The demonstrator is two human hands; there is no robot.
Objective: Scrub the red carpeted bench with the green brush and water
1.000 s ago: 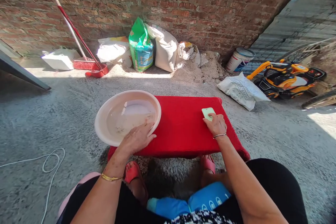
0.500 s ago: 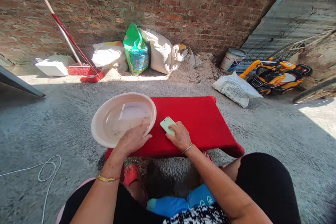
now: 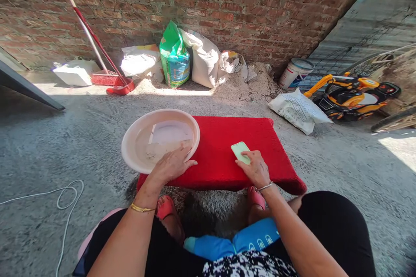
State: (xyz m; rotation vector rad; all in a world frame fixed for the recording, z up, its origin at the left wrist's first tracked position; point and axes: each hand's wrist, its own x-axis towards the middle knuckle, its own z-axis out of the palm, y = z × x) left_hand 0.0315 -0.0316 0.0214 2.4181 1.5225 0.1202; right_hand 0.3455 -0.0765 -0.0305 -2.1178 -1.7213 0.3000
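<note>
A pale pink plastic basin point(image 3: 130, 156) with shallow, clear water in it stands at the left end of a low bench covered in red cloth point(image 3: 217, 147). My left hand point(image 3: 173, 165) is on the basin's near right rim, fingers over the edge and thumb on the outer side. To the right, my right hand point(image 3: 256, 168) holds a pale green phone point(image 3: 239, 150) between thumb and fingers, low over the red cloth. The phone's far end points up and left; its near end is hidden by the fingers.
Along the brick wall stand a green sack point(image 3: 175, 58), a white sack point(image 3: 204, 58), a paint bucket point(image 3: 295, 73) and a red dustpan point(image 3: 121, 88). A yellow toy excavator point(image 3: 354, 97) is at right. A white cable point(image 3: 69, 190) lies on the floor at left.
My right hand has moved the phone to the right over the red cloth, away from the basin. My left hand stays at the basin's rim. The view has shifted slightly.
</note>
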